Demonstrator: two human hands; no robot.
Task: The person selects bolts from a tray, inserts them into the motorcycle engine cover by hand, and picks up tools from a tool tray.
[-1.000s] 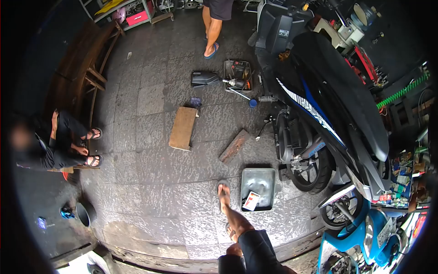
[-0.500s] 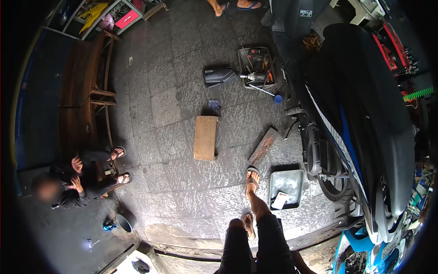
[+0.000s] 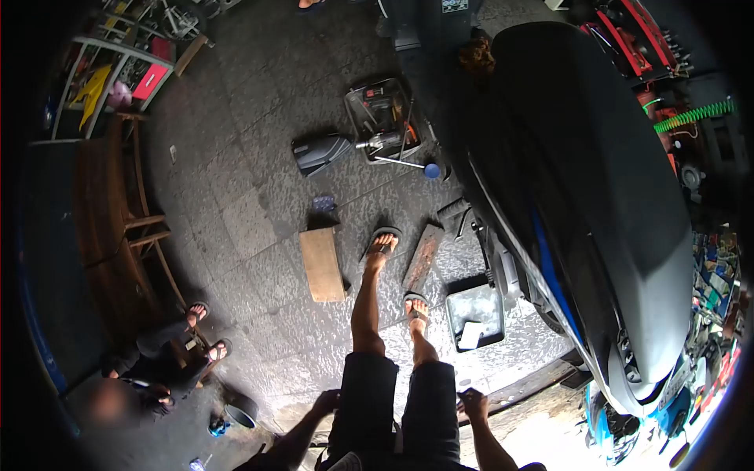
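Note:
My left hand [image 3: 327,403] hangs beside my left thigh at the bottom; its fingers are too dark and small to make out. On the other side, my right hand [image 3: 473,403] is beside my right thigh with curled fingers; anything inside them is hidden. Both hands are apart from the things on the floor. Nearest to my right hand is a shallow metal tray [image 3: 496,320] with a white piece [image 3: 470,335] in it. A wooden plank [image 3: 423,257] lies ahead of my right foot, and a low wooden block [image 3: 323,265] sits left of my left foot.
A parked motorcycle [image 3: 581,157] fills the right side. Ahead are a tool tray [image 3: 357,118] with several tools and a dark plastic part [image 3: 320,155]. A person [image 3: 157,361] sits at the left by a wooden bench [image 3: 102,204]; a bucket [image 3: 241,412] stands nearby.
My left foot has stepped forward beside the wooden block. Both my hands have come into view at the bottom. The view has shifted, and the seated person's hands have lowered.

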